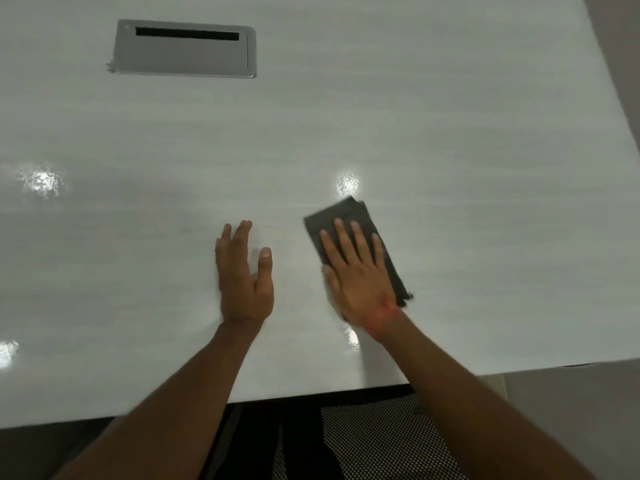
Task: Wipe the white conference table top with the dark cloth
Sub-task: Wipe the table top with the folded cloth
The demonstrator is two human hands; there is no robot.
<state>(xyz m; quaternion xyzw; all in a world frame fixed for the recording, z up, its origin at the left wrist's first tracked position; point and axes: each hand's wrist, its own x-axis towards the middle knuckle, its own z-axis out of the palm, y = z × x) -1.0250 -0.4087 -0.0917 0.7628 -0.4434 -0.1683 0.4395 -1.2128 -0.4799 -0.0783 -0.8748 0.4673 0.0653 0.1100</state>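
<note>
The glossy white conference table top (346, 116) fills most of the view. A dark grey folded cloth (341, 211) lies flat on it, right of centre near the front edge. My right hand (360, 275) presses flat on the cloth with fingers spread, covering its near half. My left hand (242, 275) rests flat on the bare table beside it, fingers apart, holding nothing, a hand's width left of the cloth.
A silver cable-access hatch (183, 57) with a dark slot is set into the table at the far left. The table's front edge (311, 393) runs just below my wrists, with a mesh chair back (374, 441) beneath it. The table's right edge curves away at the upper right.
</note>
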